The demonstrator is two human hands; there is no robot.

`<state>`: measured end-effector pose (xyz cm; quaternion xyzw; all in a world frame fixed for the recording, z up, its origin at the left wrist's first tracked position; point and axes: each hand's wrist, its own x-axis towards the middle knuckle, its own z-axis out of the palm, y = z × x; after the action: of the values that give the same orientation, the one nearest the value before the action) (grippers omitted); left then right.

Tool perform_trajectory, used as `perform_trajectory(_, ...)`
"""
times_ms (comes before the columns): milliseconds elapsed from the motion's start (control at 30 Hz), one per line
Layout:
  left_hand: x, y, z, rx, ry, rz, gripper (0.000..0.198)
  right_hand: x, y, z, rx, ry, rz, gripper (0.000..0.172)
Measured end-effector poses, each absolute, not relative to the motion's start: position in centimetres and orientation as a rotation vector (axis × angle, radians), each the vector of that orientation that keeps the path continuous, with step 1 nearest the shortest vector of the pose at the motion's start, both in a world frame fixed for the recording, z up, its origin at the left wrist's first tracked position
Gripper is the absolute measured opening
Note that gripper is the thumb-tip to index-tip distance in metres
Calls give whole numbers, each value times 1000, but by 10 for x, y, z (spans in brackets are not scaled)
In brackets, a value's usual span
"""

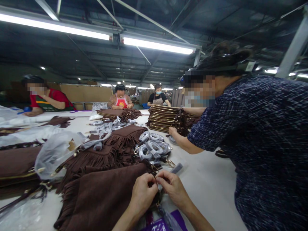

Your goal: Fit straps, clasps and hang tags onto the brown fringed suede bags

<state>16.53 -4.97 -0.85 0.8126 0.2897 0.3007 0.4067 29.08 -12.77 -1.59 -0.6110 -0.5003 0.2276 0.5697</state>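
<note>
My left hand (142,194) and my right hand (171,186) meet at the near corner of a brown fringed suede bag (101,195) that lies flat on the white table (207,183). Both hands pinch a small piece at the bag's corner, by a gold clasp and a grey wrapped strap end (176,167). What exactly the fingers hold is too small to make out. Just beyond lies a heap of grey wrapped straps with gold hooks (154,148).
More brown fringed bags (113,149) and clear plastic bags (56,152) cover the left. A stack of flat brown bags (166,119) stands at the back. A person in a dark patterned top (262,144) leans in from the right. Other people sit across the table.
</note>
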Motion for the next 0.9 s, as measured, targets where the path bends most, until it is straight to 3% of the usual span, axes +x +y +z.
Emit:
perform_trajectory(167, 164, -45, -6, 1929, 681, 715, 10, 295, -129, -17, -1433, -1198, 547, 12)
perform_trajectory(600, 167, -39, -14, 1843, 646, 696, 8, 291, -124, -21, -1387, -1145, 657, 30)
perform_trajectory(900, 167, -38, -13, 1740, 671, 692, 5, 292, -128, -22, -1414, -1210, 603, 12)
